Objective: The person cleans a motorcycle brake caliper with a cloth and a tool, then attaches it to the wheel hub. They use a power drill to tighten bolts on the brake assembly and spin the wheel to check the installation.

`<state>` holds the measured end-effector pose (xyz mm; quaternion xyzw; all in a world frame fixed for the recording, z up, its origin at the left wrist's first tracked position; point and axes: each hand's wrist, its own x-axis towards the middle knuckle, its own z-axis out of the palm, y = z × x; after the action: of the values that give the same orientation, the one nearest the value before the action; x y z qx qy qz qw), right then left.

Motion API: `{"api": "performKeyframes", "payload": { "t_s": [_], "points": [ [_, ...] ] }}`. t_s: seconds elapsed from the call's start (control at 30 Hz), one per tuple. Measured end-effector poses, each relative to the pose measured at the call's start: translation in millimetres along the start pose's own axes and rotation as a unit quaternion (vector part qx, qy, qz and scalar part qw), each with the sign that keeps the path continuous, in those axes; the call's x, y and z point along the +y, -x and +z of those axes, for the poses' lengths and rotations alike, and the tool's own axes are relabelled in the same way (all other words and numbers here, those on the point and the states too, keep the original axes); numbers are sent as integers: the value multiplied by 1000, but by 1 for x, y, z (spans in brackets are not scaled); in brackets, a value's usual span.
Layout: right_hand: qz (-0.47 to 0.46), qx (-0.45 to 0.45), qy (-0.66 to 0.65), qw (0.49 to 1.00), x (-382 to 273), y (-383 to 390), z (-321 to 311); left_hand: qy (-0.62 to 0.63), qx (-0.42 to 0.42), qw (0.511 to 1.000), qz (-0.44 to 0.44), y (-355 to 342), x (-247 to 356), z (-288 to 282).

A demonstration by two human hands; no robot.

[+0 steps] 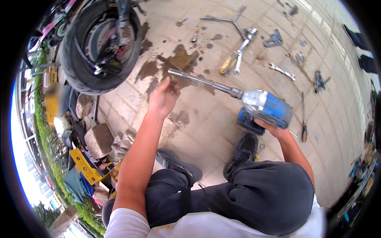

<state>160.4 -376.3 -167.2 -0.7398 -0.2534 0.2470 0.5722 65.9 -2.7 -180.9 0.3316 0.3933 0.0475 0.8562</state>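
Observation:
My right hand is wrapped round the grip of a blue and silver cordless impact wrench. From its nose a long extension bar with a socket at the tip points left. Just below the socket, my left hand is closed, thumb and fingertips pinched together. A small dark bit shows at the fingertips, too small to name. At the upper left stands a wheel with a black tyre, its brake disc and caliper exposed.
Across the paving lie a three-way wrench, a ratchet, yellow-handled pliers, spanners, a screwdriver and a brake caliper part. Dark wet stains spread beside the tyre. Stones and a yellow box crowd the left.

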Motion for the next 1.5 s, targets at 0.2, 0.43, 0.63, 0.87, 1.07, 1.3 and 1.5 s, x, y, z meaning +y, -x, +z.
{"api": "performKeyframes", "payload": {
  "t_s": [0.2,0.43,0.63,0.87,1.07,1.3,1.5],
  "points": [
    [58,7,-138,989,-1,4,20,121,-46,991,33,20,49,1],
    [45,-22,-166,985,-10,-13,32,83,-29,995,49,25,54,-5],
    [-16,-36,-34,999,0,-12,32,65,-15,998,21,26,63,-3],
    [-108,-77,29,991,-1,-44,39,47,15,998,25,46,89,25],
    [147,-145,-364,908,-12,-67,68,65,34,993,93,47,110,29],
    [123,-156,-426,882,-18,-83,95,57,50,986,151,57,132,30],
    [115,-158,-439,877,-27,-90,102,48,82,983,155,65,130,17]
  ]
}}
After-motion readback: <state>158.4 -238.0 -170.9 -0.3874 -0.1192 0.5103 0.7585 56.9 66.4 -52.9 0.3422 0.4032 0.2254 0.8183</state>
